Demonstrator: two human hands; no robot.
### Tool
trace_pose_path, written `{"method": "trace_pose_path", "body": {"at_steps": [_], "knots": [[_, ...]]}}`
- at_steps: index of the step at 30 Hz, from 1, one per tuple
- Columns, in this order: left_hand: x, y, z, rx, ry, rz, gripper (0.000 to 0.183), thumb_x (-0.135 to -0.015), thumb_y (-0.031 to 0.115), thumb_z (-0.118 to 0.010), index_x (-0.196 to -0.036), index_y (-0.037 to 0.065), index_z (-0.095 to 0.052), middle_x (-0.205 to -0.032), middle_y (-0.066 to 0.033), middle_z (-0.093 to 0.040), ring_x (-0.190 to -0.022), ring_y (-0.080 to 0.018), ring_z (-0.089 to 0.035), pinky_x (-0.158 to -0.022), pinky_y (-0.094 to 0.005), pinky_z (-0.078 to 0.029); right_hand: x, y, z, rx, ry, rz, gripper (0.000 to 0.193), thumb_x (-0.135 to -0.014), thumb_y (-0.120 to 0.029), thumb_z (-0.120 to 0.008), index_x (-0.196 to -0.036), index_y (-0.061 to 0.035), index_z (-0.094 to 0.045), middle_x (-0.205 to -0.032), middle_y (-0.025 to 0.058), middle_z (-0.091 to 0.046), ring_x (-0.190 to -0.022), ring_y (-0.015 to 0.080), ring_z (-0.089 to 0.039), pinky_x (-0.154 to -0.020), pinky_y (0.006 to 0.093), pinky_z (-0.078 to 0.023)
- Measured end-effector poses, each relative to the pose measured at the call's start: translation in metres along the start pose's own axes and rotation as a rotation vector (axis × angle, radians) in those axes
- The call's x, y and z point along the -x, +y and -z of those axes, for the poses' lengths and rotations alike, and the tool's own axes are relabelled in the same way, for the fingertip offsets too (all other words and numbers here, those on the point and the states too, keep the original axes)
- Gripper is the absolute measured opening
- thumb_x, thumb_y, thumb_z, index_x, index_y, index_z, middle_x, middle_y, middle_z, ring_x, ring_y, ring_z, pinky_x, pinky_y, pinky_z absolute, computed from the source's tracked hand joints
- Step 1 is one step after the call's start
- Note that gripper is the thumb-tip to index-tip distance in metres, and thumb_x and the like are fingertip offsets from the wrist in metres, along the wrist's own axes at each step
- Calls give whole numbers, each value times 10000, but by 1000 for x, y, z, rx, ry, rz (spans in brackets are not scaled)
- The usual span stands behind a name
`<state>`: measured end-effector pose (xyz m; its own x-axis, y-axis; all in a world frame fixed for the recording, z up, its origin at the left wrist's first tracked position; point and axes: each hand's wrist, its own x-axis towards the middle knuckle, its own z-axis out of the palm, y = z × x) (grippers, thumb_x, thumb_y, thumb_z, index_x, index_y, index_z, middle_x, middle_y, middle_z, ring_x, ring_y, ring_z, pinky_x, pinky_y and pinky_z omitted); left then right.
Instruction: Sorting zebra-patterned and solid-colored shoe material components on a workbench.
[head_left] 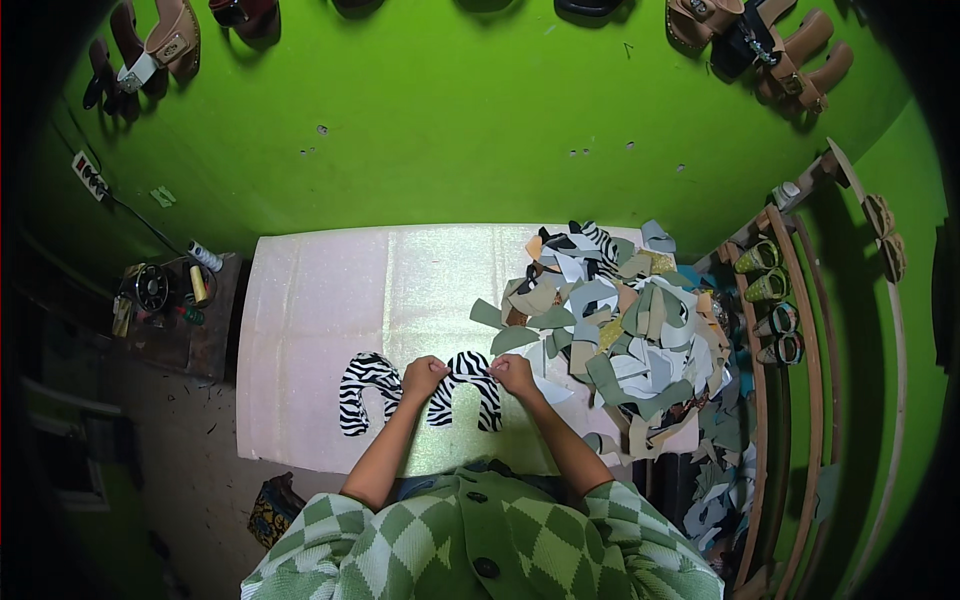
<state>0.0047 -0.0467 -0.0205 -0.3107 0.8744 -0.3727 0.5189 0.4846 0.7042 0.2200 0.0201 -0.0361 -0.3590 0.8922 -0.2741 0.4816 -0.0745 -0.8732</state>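
Note:
A zebra-striped, arch-shaped cut piece (470,366) lies near the front of the pale table (310,290), between my hands. My left hand (425,377) is closed with its fingers pinched at the piece's upper left edge. On the upper right edge, my right hand (513,374) pinches in the same way. The two legs of the arch point toward me. Just left of my left forearm rests a second zebra-striped arch piece (357,390), partly covered by that arm.
A large heap of cut scraps (640,330) covers the table's right side and spills over its edge. Wooden racks (785,400) with sandals (760,257) stand at right. A sewing-machine-like table (180,340) with thread spools (205,256) is at left. More sandals (172,45) hang on the green wall.

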Motion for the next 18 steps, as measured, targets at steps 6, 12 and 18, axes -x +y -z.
{"method": "trace_pose_path", "body": {"at_steps": [6,12,18], "knots": [[2,5,0,-89,13,60,198,-700,288,-720,-783,111,-684,-739,-49,-656,-703,-204,-635,-643,-316,-487,4,3,-7,130,114,67,214,-674,-195,-761,-719,-20,-647,-603,74,-624,-536,139,-591,-531,268,-460],[7,6,1,-85,30,50,193,-698,277,-719,-778,106,-682,-737,-54,-656,-707,-204,-635,-645,-321,-489,4,3,-8,126,100,18,224,-655,-205,-772,-706,-24,-649,-615,79,-627,-551,148,-592,-540,275,-461],[9,10,1,-90,40,62,181,-699,267,-719,-759,102,-674,-726,-47,-658,-700,-205,-636,-643,-323,-490,4,4,-9,140,123,54,216,-648,-201,-774,-703,-30,-654,-611,78,-626,-543,154,-590,-539,277,-461]]}}
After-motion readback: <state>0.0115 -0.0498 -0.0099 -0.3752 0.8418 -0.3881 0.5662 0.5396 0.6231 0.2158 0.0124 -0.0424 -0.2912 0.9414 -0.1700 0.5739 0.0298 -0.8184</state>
